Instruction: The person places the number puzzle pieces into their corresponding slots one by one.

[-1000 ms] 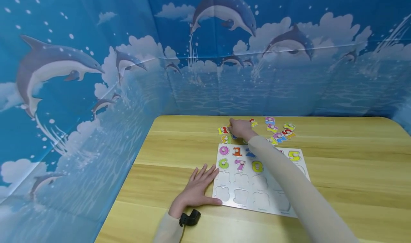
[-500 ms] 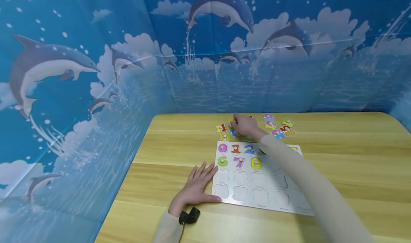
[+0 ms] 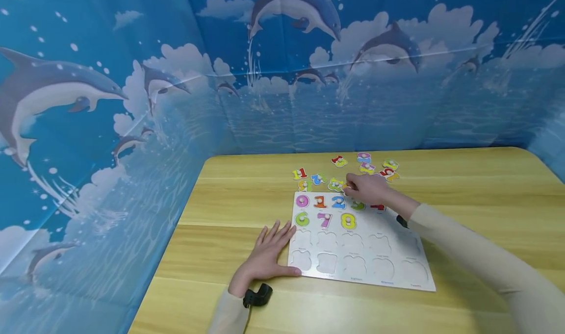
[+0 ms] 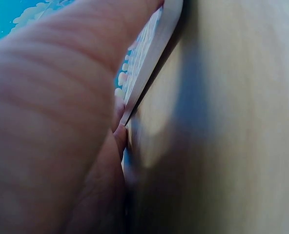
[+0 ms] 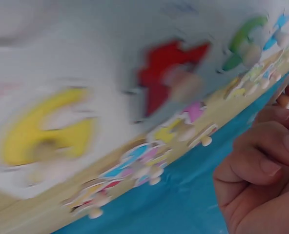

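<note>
- I have the board (image 3: 369,258) flat on the worktop (image 3: 212,216): white, with word labels beneath its slots.
- In its far row I see a pink 0 (image 3: 302,200), orange 1 (image 3: 320,202), blue 2 (image 3: 338,202), green 3 (image 3: 358,206), red 4 (image 5: 159,66) and yellow 5 (image 5: 47,131); in the next row, a green 6 (image 3: 302,219), pink 7 (image 3: 324,220) and yellow 8 (image 3: 348,220).
- My right hand (image 3: 368,188) is at the board's far edge, grip curled in, pinching one piece (image 5: 282,87) by its knob (image 5: 284,101); it shows edge-on, number unreadable.
- My left hand (image 3: 269,258) has its grip spread wide, fingers straight beside the board, thumb touching its near-left corner.
- Loose pieces (image 3: 318,179), a yellow-red 11 (image 3: 299,173) among them, lie beyond the board.
</note>
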Demonstrator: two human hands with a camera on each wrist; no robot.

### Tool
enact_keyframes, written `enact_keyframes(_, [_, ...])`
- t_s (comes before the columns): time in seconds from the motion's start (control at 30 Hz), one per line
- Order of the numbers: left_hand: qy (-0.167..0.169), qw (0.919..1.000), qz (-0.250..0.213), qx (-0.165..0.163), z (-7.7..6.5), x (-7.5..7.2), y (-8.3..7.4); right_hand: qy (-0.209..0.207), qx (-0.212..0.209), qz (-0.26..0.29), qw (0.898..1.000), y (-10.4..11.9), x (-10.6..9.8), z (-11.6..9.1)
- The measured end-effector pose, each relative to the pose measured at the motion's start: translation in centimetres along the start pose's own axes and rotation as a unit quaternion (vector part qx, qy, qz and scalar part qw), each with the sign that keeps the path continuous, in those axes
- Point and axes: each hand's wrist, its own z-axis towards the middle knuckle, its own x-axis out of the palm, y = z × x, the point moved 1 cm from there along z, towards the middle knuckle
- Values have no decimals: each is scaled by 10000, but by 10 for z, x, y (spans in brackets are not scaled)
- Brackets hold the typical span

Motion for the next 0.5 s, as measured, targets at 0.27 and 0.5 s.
enact_keyframes(0.27, [-8, 10000, -9, 60, 0, -1, 1, 126, -350, -60, 9993, -9, -2, -51])
enact_keyframes(0.5, [69, 9999, 73, 40, 1, 0, 2, 383, -458, -148, 9981, -18, 5, -75])
